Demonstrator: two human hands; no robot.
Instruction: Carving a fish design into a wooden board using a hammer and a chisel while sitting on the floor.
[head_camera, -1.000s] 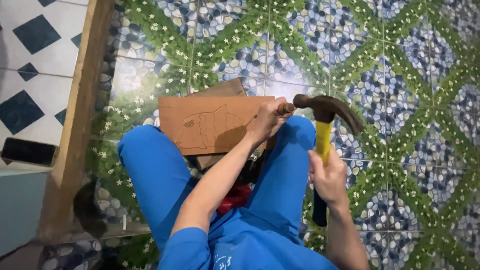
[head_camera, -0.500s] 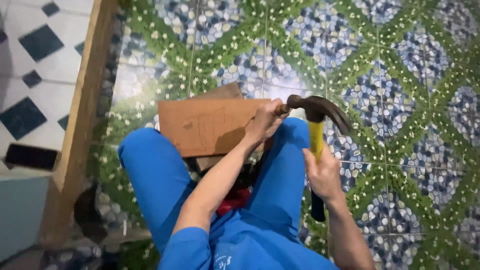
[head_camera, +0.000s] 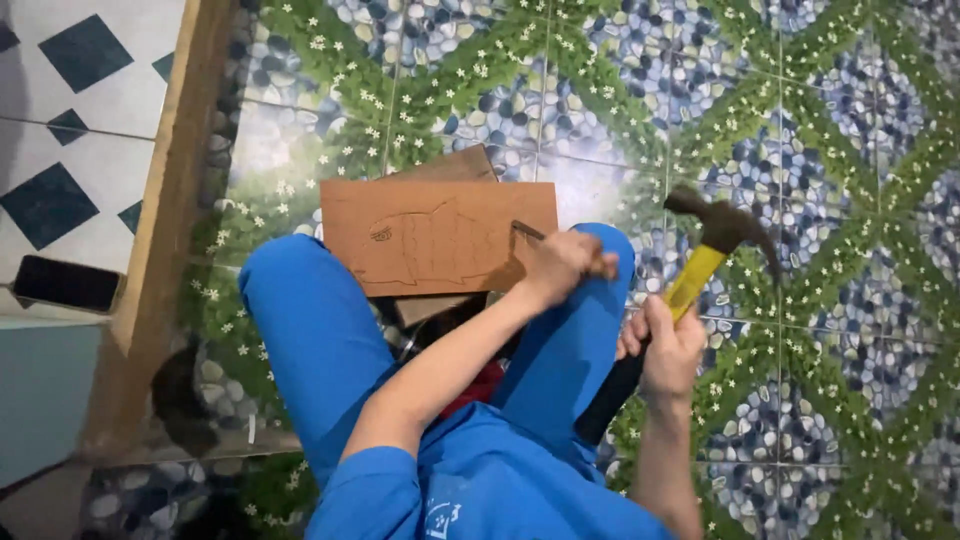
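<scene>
Left hand (head_camera: 560, 265) pinches a thin chisel (head_camera: 528, 232) against the stiff wooden board (head_camera: 440, 238) on my knees; at three o'clock, my right hand (head_camera: 665, 345) clamps the head-heavy hammer (head_camera: 700, 270) mid-handle, I judge.

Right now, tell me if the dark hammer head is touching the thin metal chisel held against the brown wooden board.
Apart. The head view shows the hammer head raised right of the chisel, with patterned floor between.
</scene>
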